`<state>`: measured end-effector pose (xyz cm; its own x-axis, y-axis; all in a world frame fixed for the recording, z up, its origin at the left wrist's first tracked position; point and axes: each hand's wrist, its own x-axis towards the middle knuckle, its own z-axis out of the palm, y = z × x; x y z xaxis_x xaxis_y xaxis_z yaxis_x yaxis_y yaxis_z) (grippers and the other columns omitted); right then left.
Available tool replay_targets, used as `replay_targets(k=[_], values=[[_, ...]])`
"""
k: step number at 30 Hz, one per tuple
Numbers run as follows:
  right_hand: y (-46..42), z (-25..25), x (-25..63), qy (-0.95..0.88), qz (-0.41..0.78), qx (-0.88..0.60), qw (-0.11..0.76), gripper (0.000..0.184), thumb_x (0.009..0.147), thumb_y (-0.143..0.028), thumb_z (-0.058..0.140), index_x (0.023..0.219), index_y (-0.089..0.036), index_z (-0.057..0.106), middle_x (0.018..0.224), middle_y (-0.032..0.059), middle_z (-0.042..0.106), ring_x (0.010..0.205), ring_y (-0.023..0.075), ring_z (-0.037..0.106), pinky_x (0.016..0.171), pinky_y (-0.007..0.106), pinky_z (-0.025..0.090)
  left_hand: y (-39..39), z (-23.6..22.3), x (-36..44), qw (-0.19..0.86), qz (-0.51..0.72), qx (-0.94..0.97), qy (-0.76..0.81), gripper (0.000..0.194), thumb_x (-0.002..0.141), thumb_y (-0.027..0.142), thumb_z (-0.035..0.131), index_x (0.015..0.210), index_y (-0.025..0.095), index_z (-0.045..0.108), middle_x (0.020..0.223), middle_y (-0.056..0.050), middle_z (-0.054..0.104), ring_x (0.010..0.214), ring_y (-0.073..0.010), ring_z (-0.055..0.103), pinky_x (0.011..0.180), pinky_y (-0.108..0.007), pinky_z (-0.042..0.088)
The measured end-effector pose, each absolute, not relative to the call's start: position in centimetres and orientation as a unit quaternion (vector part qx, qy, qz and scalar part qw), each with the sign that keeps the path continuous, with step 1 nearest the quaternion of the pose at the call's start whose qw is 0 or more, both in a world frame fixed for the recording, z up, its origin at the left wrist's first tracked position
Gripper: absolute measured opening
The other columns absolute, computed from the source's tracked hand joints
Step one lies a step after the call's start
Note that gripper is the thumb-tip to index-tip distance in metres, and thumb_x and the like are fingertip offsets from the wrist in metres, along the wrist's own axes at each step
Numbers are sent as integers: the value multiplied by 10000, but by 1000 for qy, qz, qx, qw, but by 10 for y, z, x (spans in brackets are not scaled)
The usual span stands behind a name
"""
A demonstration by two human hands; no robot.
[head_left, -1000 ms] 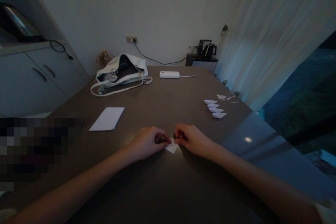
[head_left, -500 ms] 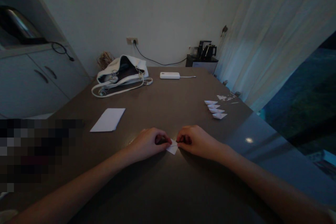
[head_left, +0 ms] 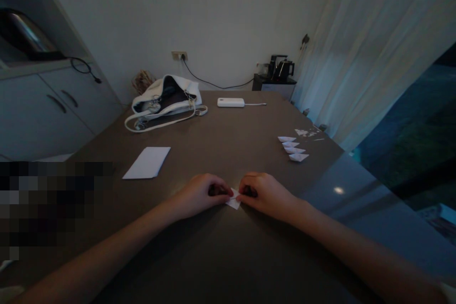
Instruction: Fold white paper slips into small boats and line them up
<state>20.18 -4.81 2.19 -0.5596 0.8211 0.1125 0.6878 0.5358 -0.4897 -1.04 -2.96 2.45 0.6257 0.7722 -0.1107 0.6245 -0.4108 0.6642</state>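
Observation:
A small folded white paper piece (head_left: 234,202) lies on the brown table (head_left: 228,256) just in front of me. My left hand (head_left: 199,195) pinches its left side with curled fingers. My right hand (head_left: 265,193) pinches its right side, fingers also curled. Both hands rest on the tabletop, almost touching each other over the paper. Most of the paper is hidden under the fingertips.
A flat white sheet (head_left: 147,162) lies to the left. Several small folded paper boats (head_left: 293,148) sit in a row at the right, with paper scraps (head_left: 305,132) behind. At the far end are a white handbag (head_left: 164,100) and a white power bank (head_left: 231,102). A kettle (head_left: 281,68) stands beyond.
Both hands have shifted slightly nearer to me and closed in over the paper piece; the pinch on it stays the same.

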Motion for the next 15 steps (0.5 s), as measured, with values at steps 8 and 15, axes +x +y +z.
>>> replay_targets(k=[8, 15], values=[[-47, 15, 201, -860, 211, -425, 190, 52, 814, -131, 636, 828, -148, 683, 807, 31, 650, 716, 126, 591, 653, 214, 404, -39, 29, -5, 285, 113, 846, 436, 165, 819, 214, 597, 916, 176, 724, 774, -25, 687, 667, -143, 593, 624, -221, 422], [-47, 16, 198, -841, 228, -447, 204, 68, 769, -91, 646, 749, -144, 683, 734, 14, 640, 628, 101, 567, 584, 200, 370, -39, 36, 3, 308, 95, 812, 486, 156, 785, 195, 616, 872, 161, 742, 772, -39, 723, 689, -165, 640, 638, -237, 446]])
